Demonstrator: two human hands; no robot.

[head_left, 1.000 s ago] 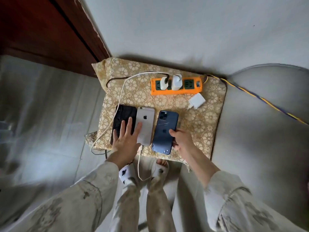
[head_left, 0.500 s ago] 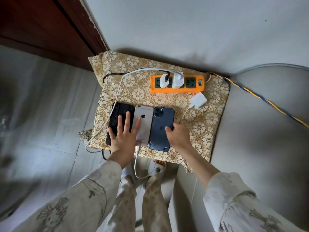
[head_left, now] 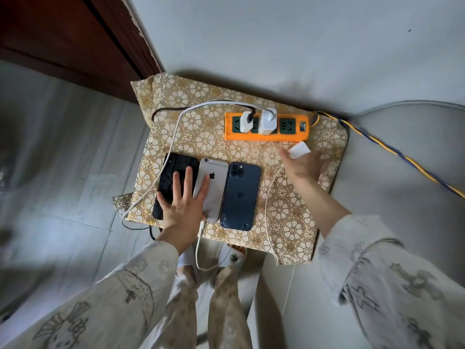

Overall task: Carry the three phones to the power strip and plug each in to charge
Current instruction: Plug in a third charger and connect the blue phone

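Observation:
Three phones lie face down side by side on a gold floral cloth (head_left: 289,197): a black phone (head_left: 173,172), a silver phone (head_left: 216,172) and a dark blue phone (head_left: 241,195). My left hand (head_left: 182,202) rests flat, fingers spread, across the black and silver phones. An orange power strip (head_left: 266,127) lies behind them with two white chargers (head_left: 268,120) plugged in. My right hand (head_left: 303,165) is at a loose white charger (head_left: 298,149) just in front of the strip, fingers curled around it; its white cable trails back past the blue phone.
A dark wooden door frame (head_left: 105,44) stands at the back left. A yellow and blue cord (head_left: 392,149) runs from the strip to the right. Grey wall rises behind the cloth. My feet (head_left: 226,255) show below the cloth's front edge.
My right hand left the dark blue phone and moved back right onto the loose white charger. The left hand stayed flat on the black and silver phones.

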